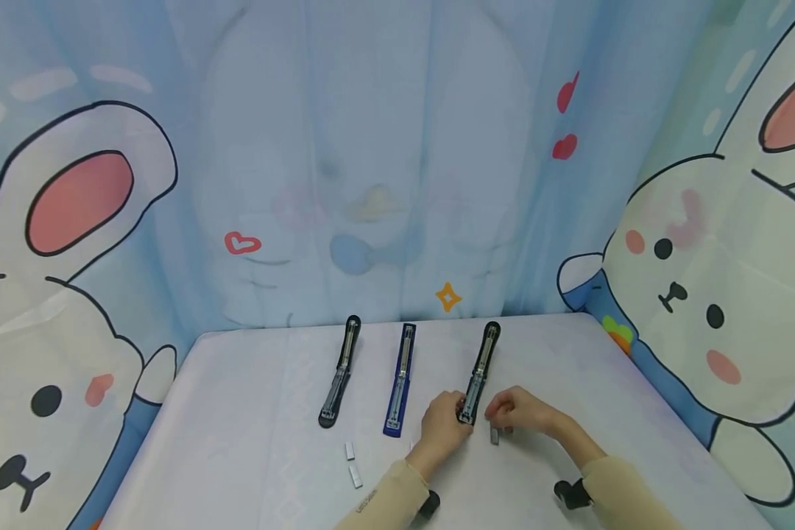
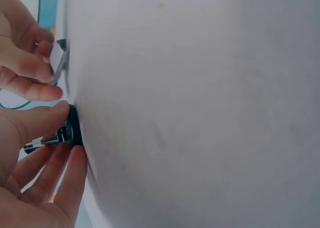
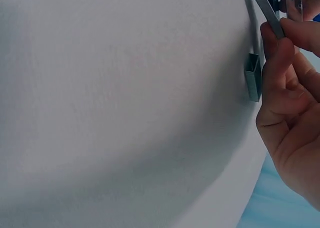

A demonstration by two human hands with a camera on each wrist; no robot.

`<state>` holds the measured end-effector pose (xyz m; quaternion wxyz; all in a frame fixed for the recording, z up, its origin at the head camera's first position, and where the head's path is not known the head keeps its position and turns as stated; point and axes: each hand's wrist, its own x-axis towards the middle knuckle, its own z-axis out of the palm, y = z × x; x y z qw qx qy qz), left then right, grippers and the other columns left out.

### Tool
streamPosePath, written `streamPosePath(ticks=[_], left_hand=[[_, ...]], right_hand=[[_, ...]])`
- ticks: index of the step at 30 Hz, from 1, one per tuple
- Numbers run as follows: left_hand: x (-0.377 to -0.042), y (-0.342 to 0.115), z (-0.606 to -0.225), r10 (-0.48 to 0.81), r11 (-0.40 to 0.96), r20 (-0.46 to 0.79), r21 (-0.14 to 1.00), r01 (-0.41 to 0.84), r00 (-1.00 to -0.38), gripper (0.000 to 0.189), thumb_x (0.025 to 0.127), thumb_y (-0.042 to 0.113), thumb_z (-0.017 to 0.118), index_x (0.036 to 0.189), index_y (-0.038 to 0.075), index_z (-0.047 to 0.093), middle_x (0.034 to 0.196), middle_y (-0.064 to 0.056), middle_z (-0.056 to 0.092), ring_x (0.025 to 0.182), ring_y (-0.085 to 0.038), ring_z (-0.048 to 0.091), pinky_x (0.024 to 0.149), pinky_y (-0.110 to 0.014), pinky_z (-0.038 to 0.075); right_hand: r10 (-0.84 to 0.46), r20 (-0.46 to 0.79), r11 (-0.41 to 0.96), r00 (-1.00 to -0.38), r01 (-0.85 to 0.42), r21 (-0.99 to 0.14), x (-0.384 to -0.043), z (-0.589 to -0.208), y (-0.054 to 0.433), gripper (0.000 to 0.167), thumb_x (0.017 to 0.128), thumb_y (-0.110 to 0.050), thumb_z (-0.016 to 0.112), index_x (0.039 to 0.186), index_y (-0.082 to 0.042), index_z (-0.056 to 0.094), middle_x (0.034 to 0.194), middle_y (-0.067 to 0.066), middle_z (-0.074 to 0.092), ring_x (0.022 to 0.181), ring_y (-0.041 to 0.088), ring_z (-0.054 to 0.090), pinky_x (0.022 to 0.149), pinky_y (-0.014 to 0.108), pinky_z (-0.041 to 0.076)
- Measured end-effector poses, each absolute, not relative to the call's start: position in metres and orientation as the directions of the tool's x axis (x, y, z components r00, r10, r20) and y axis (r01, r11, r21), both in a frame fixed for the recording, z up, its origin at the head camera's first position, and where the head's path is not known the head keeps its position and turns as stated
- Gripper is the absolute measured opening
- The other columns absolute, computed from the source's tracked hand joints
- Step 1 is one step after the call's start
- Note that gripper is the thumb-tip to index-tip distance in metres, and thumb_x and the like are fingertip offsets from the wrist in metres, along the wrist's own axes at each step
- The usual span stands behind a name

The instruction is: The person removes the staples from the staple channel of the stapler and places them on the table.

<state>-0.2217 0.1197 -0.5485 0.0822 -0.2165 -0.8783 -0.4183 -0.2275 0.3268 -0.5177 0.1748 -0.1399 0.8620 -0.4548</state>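
My left hand grips the near end of the right-hand black stapler, which lies opened out long on the table. In the left wrist view, thumb and fingers are on either side of that stapler. Just to its right, my right hand pinches a grey strip of staples between thumb and fingertips, tilted and close to the stapler in the right wrist view. Another staple strip sits on the table under the right hand.
Further left lie a blue opened stapler and a second black opened stapler. Two staple strips lie nearer the front. The white-covered table ends at a blue printed curtain.
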Motion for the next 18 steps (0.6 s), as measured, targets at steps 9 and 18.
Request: streamPosePath(ticks=[9,18], left_hand=[[-0.2199,0.1208,-0.5452,0.391,0.631,0.344,0.575,0.521,-0.853,0.058,0.072,0.006,0.083,0.128,0.007,0.064,0.091,-0.004,0.063,0.076,-0.010,0.055,0.066,-0.021,0.045],[-0.2212,0.1187,-0.5453,0.456,0.650,0.381,0.476,0.593,-0.805,0.043,0.074,0.007,0.081,0.116,0.009,0.071,0.091,-0.004,0.064,0.078,-0.012,0.058,0.067,-0.021,0.046]], right_hand=[[-0.431,-0.152,0.571,-0.889,-0.138,-0.810,-0.2295,-0.5183,0.3220,0.009,0.088,0.000,0.065,0.093,0.006,0.071,0.076,0.005,0.065,0.063,0.012,0.053,0.057,0.024,0.047],[-0.395,-0.130,0.597,-0.909,-0.147,-0.789,-0.2298,-0.5187,0.3208,0.007,0.087,0.003,0.066,0.091,0.005,0.071,0.085,0.007,0.068,0.071,0.016,0.058,0.060,0.026,0.050]])
